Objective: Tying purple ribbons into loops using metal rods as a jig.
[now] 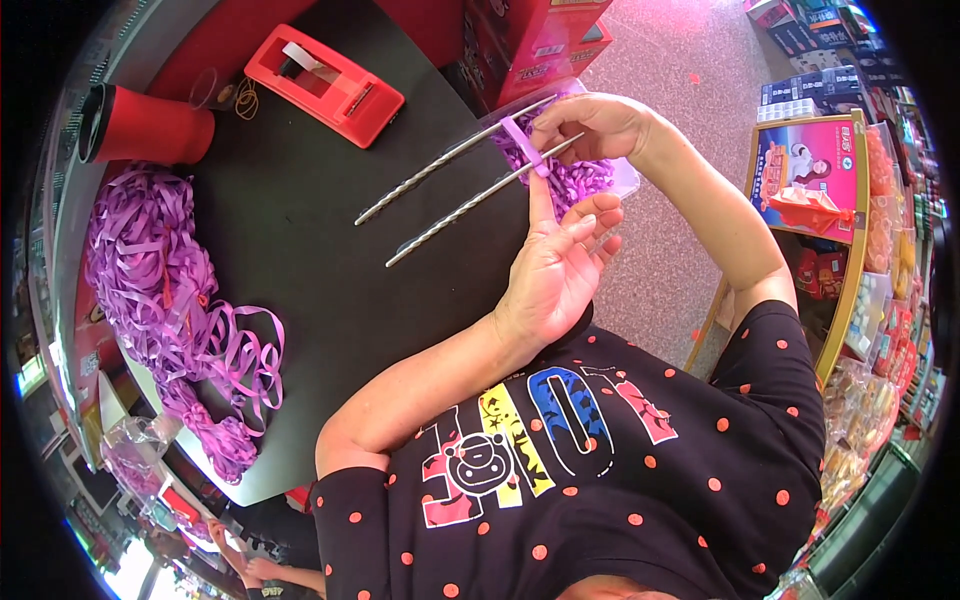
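Observation:
Two twisted metal rods point(455, 218) lie side by side, slanting over the dark table's right edge. A flat purple ribbon point(524, 143) spans both near their upper right ends. My right hand point(598, 125) curls over those ends with its fingers closed on the ribbon; the fingertips are partly hidden. From below, my left hand point(552, 275) holds its index finger straight up to the ribbon's lower end, its other fingers loosely bent and apart. Behind both hands, a clear plastic box point(626, 180) contains many purple ribbon pieces point(580, 183).
On the dark table point(310, 240) are a big heap of purple ribbon point(150, 260), a red tape dispenser point(325, 85) and a red cup point(155, 125) lying on its side. Red cartons point(530, 50) stand beyond. Shelves of packaged goods line the right. Another person's arms point(262, 568) show at lower left.

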{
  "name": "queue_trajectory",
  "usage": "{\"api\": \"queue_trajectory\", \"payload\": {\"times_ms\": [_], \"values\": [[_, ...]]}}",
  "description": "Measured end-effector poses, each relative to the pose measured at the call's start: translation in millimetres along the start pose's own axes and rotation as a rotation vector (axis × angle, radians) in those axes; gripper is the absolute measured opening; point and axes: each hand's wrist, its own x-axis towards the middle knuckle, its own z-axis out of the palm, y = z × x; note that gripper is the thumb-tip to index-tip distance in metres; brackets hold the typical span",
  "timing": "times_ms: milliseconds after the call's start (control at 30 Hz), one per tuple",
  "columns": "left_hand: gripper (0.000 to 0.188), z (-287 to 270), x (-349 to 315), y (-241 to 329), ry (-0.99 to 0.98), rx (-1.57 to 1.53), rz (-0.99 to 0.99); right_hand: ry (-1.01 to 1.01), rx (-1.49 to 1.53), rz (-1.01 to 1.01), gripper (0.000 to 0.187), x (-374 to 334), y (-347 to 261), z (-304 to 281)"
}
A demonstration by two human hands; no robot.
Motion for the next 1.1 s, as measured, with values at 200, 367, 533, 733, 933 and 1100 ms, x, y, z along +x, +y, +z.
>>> {"api": "queue_trajectory", "payload": {"times_ms": [200,367,533,733,933,1100], "values": [[0.081,-1.8,1.5,-1.3,-0.013,0.025,-0.002,-0.126,-0.03,0.095,0.015,-2.4,-7.4,-9.3],[0.083,1.3,0.7,1.2,-0.014,0.047,-0.003,-0.109,-0.099,0.1,0.023,-3.5,-10.3,-14.0],[0.083,2.0,1.1,0.8,-0.02,0.055,-0.012,0.003,-0.252,0.04,0.028,-16.4,-10.5,-16.2],[0.082,3.4,0.5,3.0,-0.009,0.038,-0.015,-0.009,-0.347,-0.116,0.022,-14.9,-1.3,-16.4],[0.082,-1.1,0.9,0.1,-0.002,0.026,0.004,-0.068,-0.187,0.011,0.016,12.0,8.9,-26.1],[0.086,1.1,-0.9,2.2,-0.007,0.029,0.004,-0.243,-0.068,0.038,0.016,35.5,24.2,-20.6]]}}
